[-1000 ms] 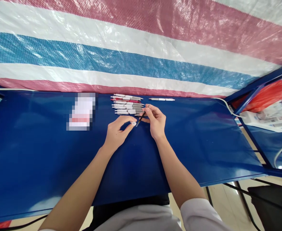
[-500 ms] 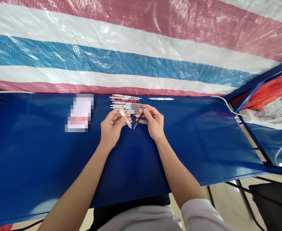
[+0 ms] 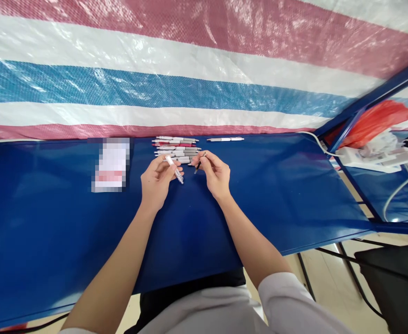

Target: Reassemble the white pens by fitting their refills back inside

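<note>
My left hand [image 3: 156, 181] is closed around a white pen barrel [image 3: 175, 170], which tilts down to the right. Opposite it, my right hand [image 3: 216, 174] pinches a dark pen refill [image 3: 198, 166] between thumb and fingers, its lower end pointing down toward the table. The barrel and the refill are apart. Just beyond both hands lies a row of pens [image 3: 176, 151], mostly white and grey with a red one among them; my fingers partly cover the nearest ones. A single white and grey pen [image 3: 225, 139] lies apart, farther right.
The blue table [image 3: 68, 241] runs up to a striped plastic sheet [image 3: 190, 93] behind it. A blurred-out pale rectangular item [image 3: 111, 164] lies to the left. At right are a blue metal frame, a red plastic bag [image 3: 374, 123] and white cables [image 3: 395, 190].
The refill in my right hand now shows shorter and sits higher in the fingers. My left hand still holds the barrel. The whole view has shifted slightly.
</note>
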The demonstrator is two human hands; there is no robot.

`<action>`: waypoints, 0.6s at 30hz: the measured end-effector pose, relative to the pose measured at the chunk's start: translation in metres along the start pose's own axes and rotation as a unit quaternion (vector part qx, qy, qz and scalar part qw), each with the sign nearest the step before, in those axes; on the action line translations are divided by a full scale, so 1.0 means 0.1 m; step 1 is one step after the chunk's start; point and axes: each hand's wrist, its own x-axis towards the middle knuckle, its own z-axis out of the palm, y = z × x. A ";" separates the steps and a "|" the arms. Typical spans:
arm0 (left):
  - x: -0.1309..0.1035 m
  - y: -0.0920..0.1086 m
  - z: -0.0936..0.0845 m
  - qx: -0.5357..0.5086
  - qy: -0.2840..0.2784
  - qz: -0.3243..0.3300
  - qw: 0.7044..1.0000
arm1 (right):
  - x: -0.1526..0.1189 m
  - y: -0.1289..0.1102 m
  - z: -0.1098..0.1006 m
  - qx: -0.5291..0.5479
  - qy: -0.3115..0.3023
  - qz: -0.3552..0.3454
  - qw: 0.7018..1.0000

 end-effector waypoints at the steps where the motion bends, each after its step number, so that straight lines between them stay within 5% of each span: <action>1: 0.00 0.00 0.00 0.001 0.001 0.000 1.000 | -0.01 -0.01 -0.01 -0.020 0.004 -0.016 1.000; 6: 0.01 -0.01 0.01 0.002 0.013 -0.001 1.000 | -0.04 -0.11 -0.07 -0.086 0.011 -0.068 0.994; 18: -0.03 0.02 0.04 -0.003 0.009 0.006 1.000 | -0.07 -0.08 -0.07 -0.080 -0.007 -0.064 0.995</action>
